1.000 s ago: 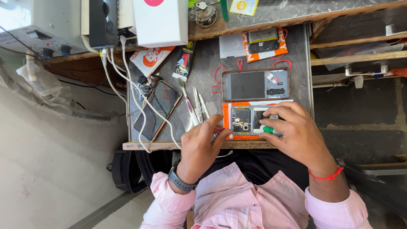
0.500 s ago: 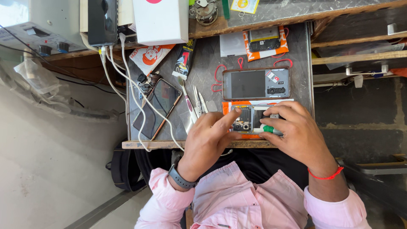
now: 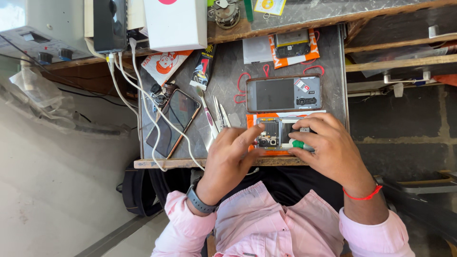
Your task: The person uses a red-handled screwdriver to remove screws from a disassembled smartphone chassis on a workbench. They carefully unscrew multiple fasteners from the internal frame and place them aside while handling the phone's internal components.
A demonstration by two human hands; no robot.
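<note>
An opened phone point(image 3: 272, 133) with bare circuit boards lies on an orange mat point(image 3: 251, 119) near the front edge of the small grey worktable point(image 3: 228, 71). My left hand point(image 3: 231, 154) rests at the phone's left end, fingers spread and index fingertip on its frame. My right hand point(image 3: 328, 145) covers the phone's right end and pinches a small green-handled tool point(image 3: 298, 144) against it. A dark watch is on my left wrist and a red thread on my right.
Just beyond lies a phone back panel point(image 3: 284, 93) with red wire loops around it. Tweezers point(image 3: 220, 113) and a brush point(image 3: 207, 112) lie left of the mat, beside a black phone point(image 3: 172, 121) crossed by white cables. A white box point(image 3: 176, 21) and an orange packet point(image 3: 293, 45) sit farther back.
My left hand has moved right from the table's front edge onto the opened phone, its index finger now stretched over the left end. My right hand stays in place.
</note>
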